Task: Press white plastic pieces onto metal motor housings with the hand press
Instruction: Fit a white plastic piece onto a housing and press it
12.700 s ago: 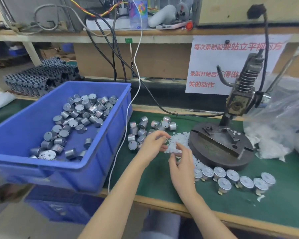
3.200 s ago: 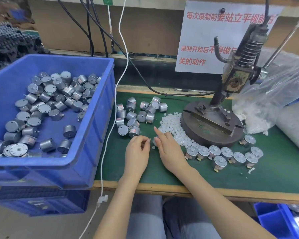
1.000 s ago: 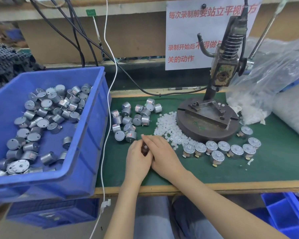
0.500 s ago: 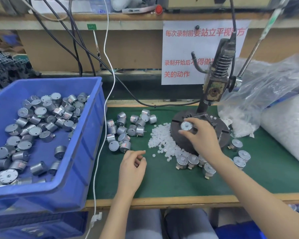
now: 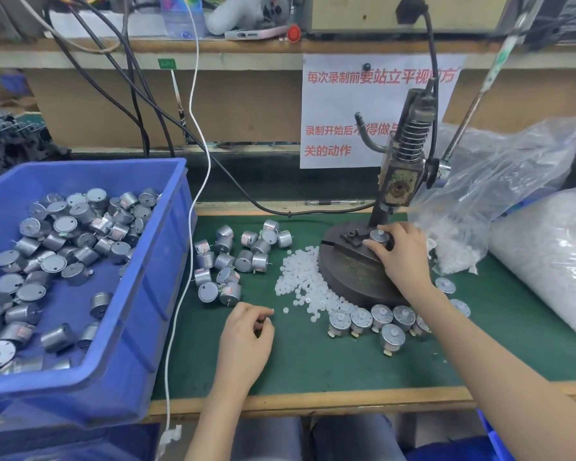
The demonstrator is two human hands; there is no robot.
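Observation:
The hand press (image 5: 402, 168) stands on a round dark base (image 5: 353, 281) at the right of the green mat. My right hand (image 5: 404, 261) grips a silver motor housing (image 5: 379, 235) with a white piece on top, set on the base's fixture below the ram. My left hand (image 5: 246, 337) rests on the mat with its fingers loosely curled and nothing visible in them. A pile of white plastic pieces (image 5: 301, 281) lies left of the base. Bare motor housings (image 5: 235, 259) lie further left. Several housings with white pieces (image 5: 373, 319) stand in front of the base.
A blue bin (image 5: 167, 294) with many housings fills the left. Clear bags of white pieces (image 5: 546, 261) lie at the right. The press lever (image 5: 473, 104) slants up to the right. Cables (image 5: 198, 134) hang over the mat's left edge.
My right hand has carried the housing from above the base's left side onto the fixture under the ram. My left hand stays on the mat, almost unmoved.

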